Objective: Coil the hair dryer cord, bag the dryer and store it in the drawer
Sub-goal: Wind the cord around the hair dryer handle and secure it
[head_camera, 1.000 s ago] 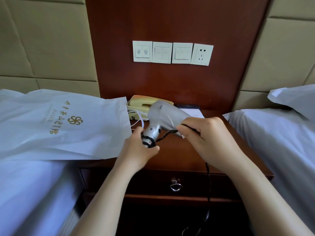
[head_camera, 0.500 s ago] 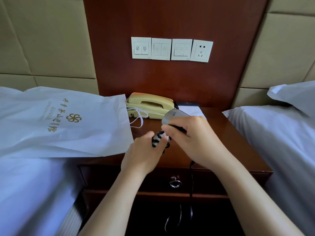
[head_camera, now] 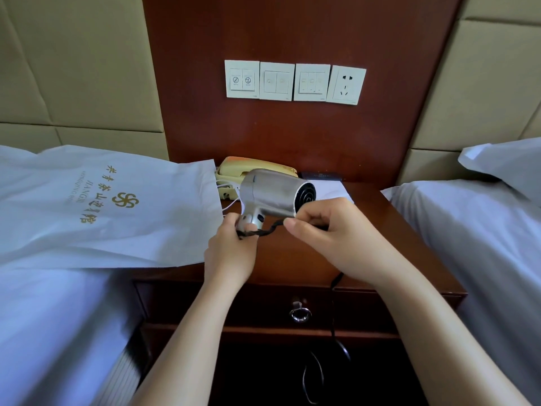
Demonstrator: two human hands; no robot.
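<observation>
A silver hair dryer is held above the wooden nightstand, its barrel pointing right. My left hand grips the dryer's handle, where turns of the black cord are wound. My right hand pinches the twisted cord just right of the handle. The rest of the cord hangs over the nightstand's front edge toward the floor. A white drawstring bag with gold print lies flat at the left, half on the bed. The drawer with a metal ring pull is closed.
A yellow telephone sits at the back of the nightstand behind the dryer, beside a white notepad. White beds flank the nightstand on both sides. Wall switches and a socket are on the wooden panel above.
The dryer dipped down behind my hands half a second ago and is raised again now, barrel in full view. My right hand has brought the cord round the handle once more.
</observation>
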